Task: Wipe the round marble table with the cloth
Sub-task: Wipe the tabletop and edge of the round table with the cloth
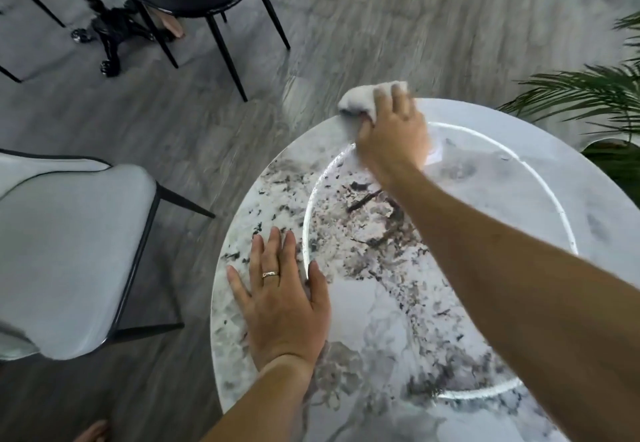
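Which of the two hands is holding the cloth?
The right hand, reaching to the table's far edge, grips the white cloth. The left hand lies flat and empty on the marble.

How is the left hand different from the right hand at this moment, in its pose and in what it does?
The left hand lies flat with fingers spread on the near-left part of the marble table; the right hand is curled and reaches to the far edge. The left hand holds nothing, while the right hand grips the white cloth. The left hand wears a ring; none shows on the right. Both are bare and rest on the table.
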